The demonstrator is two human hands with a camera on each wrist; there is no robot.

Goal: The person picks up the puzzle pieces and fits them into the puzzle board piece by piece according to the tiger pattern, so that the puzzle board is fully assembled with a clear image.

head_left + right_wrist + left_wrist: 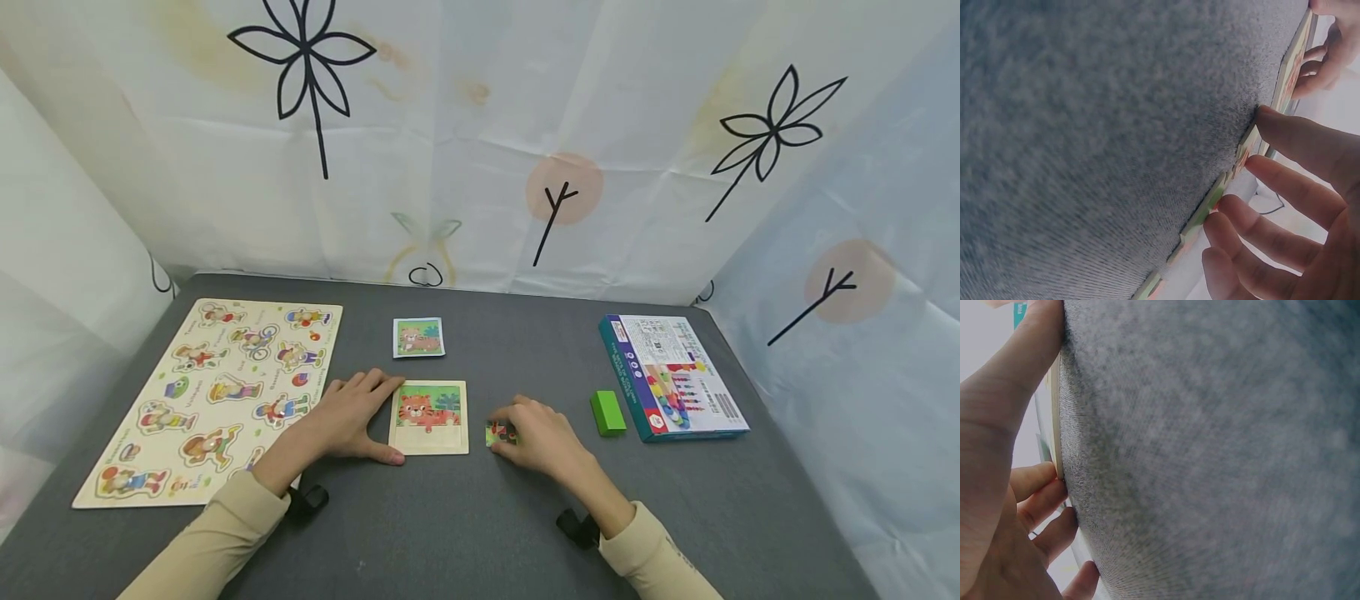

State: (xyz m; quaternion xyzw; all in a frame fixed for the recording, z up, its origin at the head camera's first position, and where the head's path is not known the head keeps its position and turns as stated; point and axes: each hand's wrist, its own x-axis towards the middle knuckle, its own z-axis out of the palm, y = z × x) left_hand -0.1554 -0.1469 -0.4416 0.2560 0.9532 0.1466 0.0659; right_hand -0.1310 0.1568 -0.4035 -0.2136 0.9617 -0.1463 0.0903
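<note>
A small wooden puzzle board (427, 446) with a printed orange tiger lies flat on the table. Its left side is spanned by my left hand (356, 421), thumb at the near corner and forefinger at the far one; the left wrist view shows the fingers against the board's edge (1056, 425). To the right, my right hand (543, 437) pinches a colourful puzzle piece (495, 432) between thumb and forefinger. More flat puzzle pieces (1196, 220) lie in a row under its other fingers in the right wrist view, mostly hidden from above.
Behind the board lies a picture card (418, 337). A large peg puzzle (225, 400) with printed figures lies at left. On the right are a green block (607, 413) and a boxed toy (678, 375). White patterned cloth (480, 125) encloses the grey table (450, 533).
</note>
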